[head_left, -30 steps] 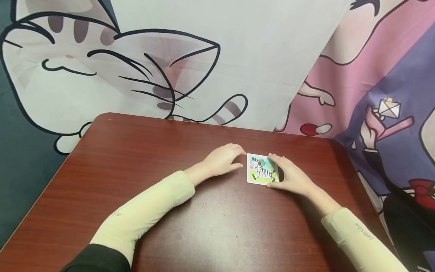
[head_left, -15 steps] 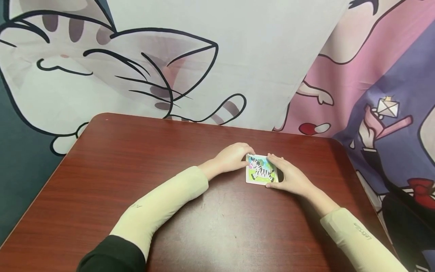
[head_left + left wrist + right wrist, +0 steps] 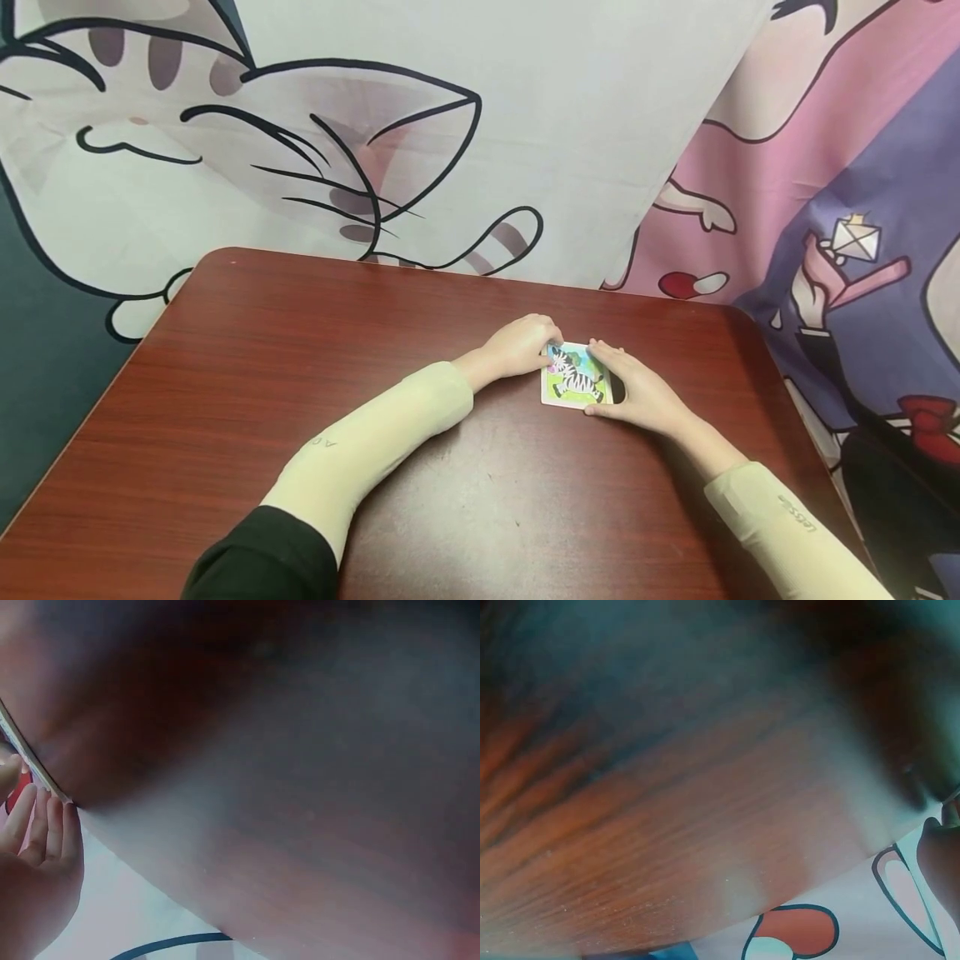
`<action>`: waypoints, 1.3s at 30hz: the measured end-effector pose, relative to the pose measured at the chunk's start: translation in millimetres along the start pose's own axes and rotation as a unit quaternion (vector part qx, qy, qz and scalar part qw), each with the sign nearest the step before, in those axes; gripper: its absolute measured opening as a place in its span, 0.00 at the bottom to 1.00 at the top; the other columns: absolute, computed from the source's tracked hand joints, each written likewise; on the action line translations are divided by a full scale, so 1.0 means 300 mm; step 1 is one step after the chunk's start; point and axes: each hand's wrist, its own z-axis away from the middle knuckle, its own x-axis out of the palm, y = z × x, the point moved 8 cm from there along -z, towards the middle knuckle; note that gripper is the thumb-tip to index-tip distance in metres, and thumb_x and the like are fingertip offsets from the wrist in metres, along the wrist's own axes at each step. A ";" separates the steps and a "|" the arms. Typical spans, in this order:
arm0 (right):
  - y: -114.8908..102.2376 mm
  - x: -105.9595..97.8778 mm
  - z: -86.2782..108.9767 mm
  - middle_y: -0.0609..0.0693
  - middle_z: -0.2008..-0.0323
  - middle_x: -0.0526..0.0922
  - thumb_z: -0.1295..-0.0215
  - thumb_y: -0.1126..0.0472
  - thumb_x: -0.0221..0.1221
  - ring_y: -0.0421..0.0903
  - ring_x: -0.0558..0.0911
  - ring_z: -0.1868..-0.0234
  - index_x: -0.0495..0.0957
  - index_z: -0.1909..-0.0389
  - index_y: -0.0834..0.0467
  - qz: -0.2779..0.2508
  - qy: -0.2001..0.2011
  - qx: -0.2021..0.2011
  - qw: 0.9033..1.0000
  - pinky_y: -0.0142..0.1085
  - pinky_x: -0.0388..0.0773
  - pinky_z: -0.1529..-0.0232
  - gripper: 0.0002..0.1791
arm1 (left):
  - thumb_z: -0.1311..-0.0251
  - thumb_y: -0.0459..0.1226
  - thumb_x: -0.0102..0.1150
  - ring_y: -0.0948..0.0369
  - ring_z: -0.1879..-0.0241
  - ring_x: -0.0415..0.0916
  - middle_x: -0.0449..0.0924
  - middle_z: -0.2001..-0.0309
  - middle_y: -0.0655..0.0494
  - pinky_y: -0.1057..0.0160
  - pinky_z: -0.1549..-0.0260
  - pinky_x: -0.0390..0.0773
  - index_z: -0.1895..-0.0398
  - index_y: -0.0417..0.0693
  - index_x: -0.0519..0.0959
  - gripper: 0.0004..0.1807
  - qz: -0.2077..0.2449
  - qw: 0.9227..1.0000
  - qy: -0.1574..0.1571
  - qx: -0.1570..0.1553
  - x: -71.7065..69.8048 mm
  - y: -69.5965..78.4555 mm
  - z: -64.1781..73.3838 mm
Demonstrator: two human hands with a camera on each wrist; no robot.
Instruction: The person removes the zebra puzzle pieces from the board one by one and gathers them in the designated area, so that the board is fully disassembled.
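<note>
A small square zebra picture board (image 3: 576,385) with a white border lies flat, right of the middle of the table. My left hand (image 3: 519,345) pinches its upper left corner, the thumb over the picture and the fingers at the far edge. From the other side my right hand (image 3: 647,390) grips the board's right end, thumb at the near edge and fingers at the far edge. In the left wrist view, the board's thin pale edge (image 3: 36,763) meets the left hand's fingertips. Only a sliver of the right hand (image 3: 941,859) shows in the right wrist view.
The reddish-brown wooden table (image 3: 360,333) has rounded far corners. Behind it hangs a cloth backdrop (image 3: 585,125) printed with a cartoon cat and other figures, close to the far edge.
My left hand has moved right, from just beside the board to its upper left corner, and now pinches it. The right hand keeps its grip, nearly still.
</note>
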 end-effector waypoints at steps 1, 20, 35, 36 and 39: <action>0.001 0.001 0.000 0.63 0.21 0.67 0.47 0.47 0.81 0.64 0.66 0.20 0.64 0.21 0.65 0.001 0.001 -0.001 1.000 0.62 0.60 0.21 0.57 | 0.29 0.40 0.68 0.56 0.35 0.78 0.85 0.40 0.52 0.59 0.30 0.75 0.41 0.46 0.85 0.17 -0.001 1.000 0.000 -0.001 0.002 -0.001 -0.003; -0.009 0.005 0.007 0.63 0.18 0.62 0.42 0.45 0.77 0.62 0.63 0.18 0.60 0.19 0.65 0.063 -0.018 -0.018 0.998 0.61 0.58 0.19 0.57 | 0.30 0.40 0.69 0.56 0.36 0.77 0.83 0.40 0.52 0.60 0.31 0.74 0.41 0.47 0.86 0.17 -0.005 1.000 -0.009 -0.021 0.019 -0.008 -0.021; -0.002 0.012 0.014 0.61 0.17 0.60 0.41 0.43 0.76 0.60 0.61 0.17 0.60 0.18 0.63 0.062 -0.027 -0.006 0.998 0.58 0.57 0.19 0.57 | 0.31 0.39 0.70 0.55 0.35 0.77 0.83 0.40 0.51 0.59 0.29 0.73 0.42 0.46 0.85 0.17 0.003 1.000 -0.003 -0.031 0.016 -0.008 -0.022; -0.002 0.012 0.013 0.61 0.17 0.60 0.41 0.43 0.76 0.60 0.61 0.17 0.60 0.18 0.63 0.061 -0.028 -0.005 0.998 0.58 0.57 0.18 0.57 | 0.31 0.39 0.70 0.55 0.35 0.77 0.83 0.40 0.51 0.59 0.29 0.73 0.42 0.46 0.85 0.17 0.004 0.999 -0.003 -0.031 0.016 -0.008 -0.022; 0.001 0.011 0.012 0.60 0.17 0.60 0.40 0.43 0.75 0.60 0.61 0.17 0.60 0.18 0.62 0.062 -0.030 -0.002 0.998 0.58 0.57 0.18 0.56 | 0.31 0.40 0.71 0.55 0.35 0.77 0.83 0.40 0.52 0.59 0.31 0.74 0.42 0.47 0.85 0.17 0.000 0.999 -0.002 -0.033 0.015 -0.008 -0.023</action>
